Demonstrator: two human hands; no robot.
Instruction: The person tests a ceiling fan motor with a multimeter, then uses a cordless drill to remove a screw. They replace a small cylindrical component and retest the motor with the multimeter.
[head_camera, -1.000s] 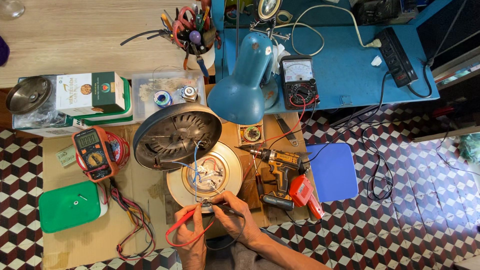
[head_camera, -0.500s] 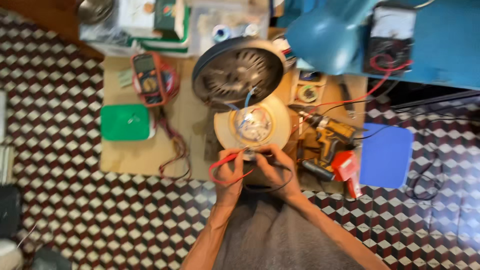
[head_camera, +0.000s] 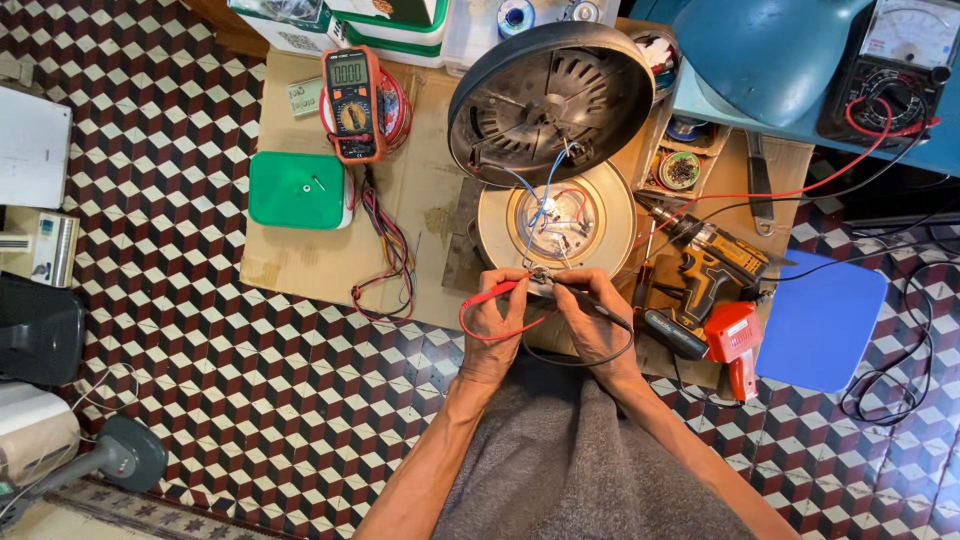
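On the brown cardboard sheet (head_camera: 300, 262) spread over the checkered tile floor (head_camera: 200, 380), a round cream-coloured appliance base (head_camera: 610, 215) lies with its wiring exposed, blue and red leads rising to a dark round vented cover (head_camera: 545, 100) tilted against its far side. The left hand (head_camera: 495, 325) has its grip pinched closed around a thin red test probe (head_camera: 492, 293), whose tip points to a small terminal at the near rim of the base. The right hand (head_camera: 592, 318) is likewise closed in a pinch on a slim black test probe (head_camera: 600, 310), its tip meeting the same spot from the other side. The two hands sit just beside each other, fingertips almost touching. A red lead loops below the left hand and a black lead curves under the right wrist.

To the left, well apart from the hands, an orange-cased digital multimeter (head_camera: 351, 100) rests on the cardboard, with a flat green plastic lid (head_camera: 298, 190) near it. To the right of the base lie a yellow and black cordless drill (head_camera: 715, 265) and a red soldering gun (head_camera: 735, 340), beside a blue square pad (head_camera: 825, 320).
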